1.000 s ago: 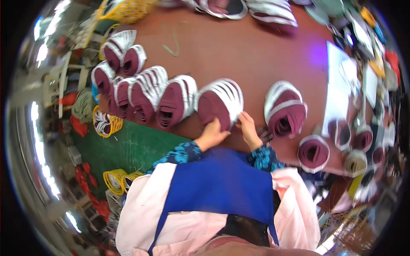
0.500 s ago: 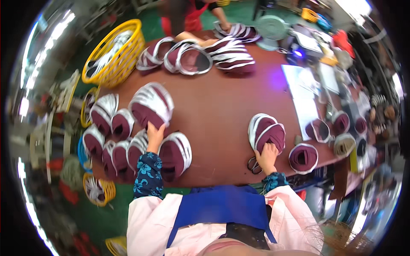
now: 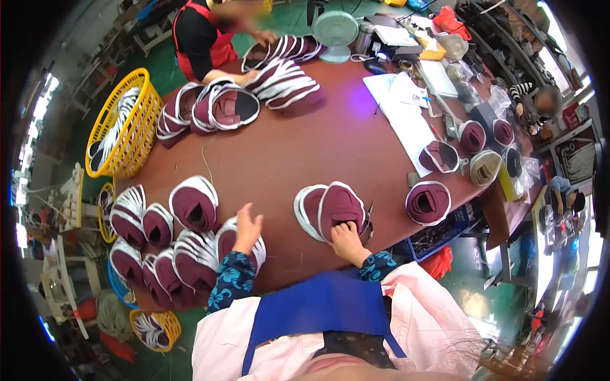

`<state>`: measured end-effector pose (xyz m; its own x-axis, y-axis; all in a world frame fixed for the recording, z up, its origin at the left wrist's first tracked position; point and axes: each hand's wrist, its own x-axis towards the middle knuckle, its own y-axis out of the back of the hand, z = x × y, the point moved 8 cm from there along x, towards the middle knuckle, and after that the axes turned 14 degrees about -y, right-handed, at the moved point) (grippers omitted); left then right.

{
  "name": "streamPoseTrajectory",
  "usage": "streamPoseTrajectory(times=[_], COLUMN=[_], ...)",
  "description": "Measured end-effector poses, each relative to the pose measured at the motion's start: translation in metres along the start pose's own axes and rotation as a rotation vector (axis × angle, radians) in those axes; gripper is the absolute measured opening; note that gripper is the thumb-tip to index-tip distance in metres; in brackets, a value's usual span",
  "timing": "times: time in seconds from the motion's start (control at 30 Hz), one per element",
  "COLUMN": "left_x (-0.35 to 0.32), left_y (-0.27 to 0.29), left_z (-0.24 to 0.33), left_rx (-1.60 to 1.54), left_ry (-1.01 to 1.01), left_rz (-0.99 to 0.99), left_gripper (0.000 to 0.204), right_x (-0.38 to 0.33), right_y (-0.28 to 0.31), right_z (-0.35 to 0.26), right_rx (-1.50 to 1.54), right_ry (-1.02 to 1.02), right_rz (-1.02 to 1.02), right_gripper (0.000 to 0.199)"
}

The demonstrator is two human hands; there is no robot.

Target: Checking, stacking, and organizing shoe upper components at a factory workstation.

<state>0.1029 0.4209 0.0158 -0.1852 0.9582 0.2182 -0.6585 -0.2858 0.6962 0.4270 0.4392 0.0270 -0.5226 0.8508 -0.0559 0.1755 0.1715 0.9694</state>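
Note:
Several maroon fabric shoe uppers with white edges lie nested in stacks on the brown table. My right hand (image 3: 348, 244) grips a small stack of shoe uppers (image 3: 341, 205), its fingers hooked into the opening of the top one. Partly behind that stack, scissors (image 3: 369, 220) lie on the table. My left hand (image 3: 247, 230) holds nothing, its fingers apart, beside the nearest pile of uppers (image 3: 227, 237) in the left group. Behind that pile rests another upper stack (image 3: 194, 204). A rolled set of maroon uppers (image 3: 428, 203) sits to the right.
Across the table a co-worker (image 3: 206, 41) handles long rows of uppers (image 3: 286, 84). A yellow basket (image 3: 136, 127) stands at the far left. A green fan (image 3: 335, 33), white papers (image 3: 397, 117) and smaller rolled pieces line the far right. A blue crate (image 3: 438, 235) is below the table edge.
My left hand has let go of a stack of uppers, which now stands with the left group. My right hand keeps its stack. The whole view has shifted.

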Motion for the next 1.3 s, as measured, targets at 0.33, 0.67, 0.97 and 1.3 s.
streamPoseTrajectory(times=[0.33, 0.67, 0.97, 1.3], left_x=[-0.036, -0.076, -0.08, -0.147], left_y=[-0.119, -0.131, -0.1, -0.13], left_z=[0.152, 0.148, 0.209, 0.171], left_rx=[-0.138, -0.439, -0.048, -1.178], left_ry=[0.154, 0.415, 0.18, 0.822], left_rz=[-0.205, 0.144, 0.168, 0.456], left_gripper=[0.079, 0.063, 0.023, 0.029], right_x=[0.005, 0.055, 0.074, 0.106], right_y=[0.074, -0.041, -0.037, -0.068], right_z=[0.081, 0.138, 0.101, 0.139], right_rx=[0.677, 1.446, 1.239, 1.237], right_ry=[-0.249, -0.641, -0.571, -0.497], right_rz=[0.318, -0.514, -0.587, -0.538], right_gripper=[0.015, 0.022, 0.017, 0.029])
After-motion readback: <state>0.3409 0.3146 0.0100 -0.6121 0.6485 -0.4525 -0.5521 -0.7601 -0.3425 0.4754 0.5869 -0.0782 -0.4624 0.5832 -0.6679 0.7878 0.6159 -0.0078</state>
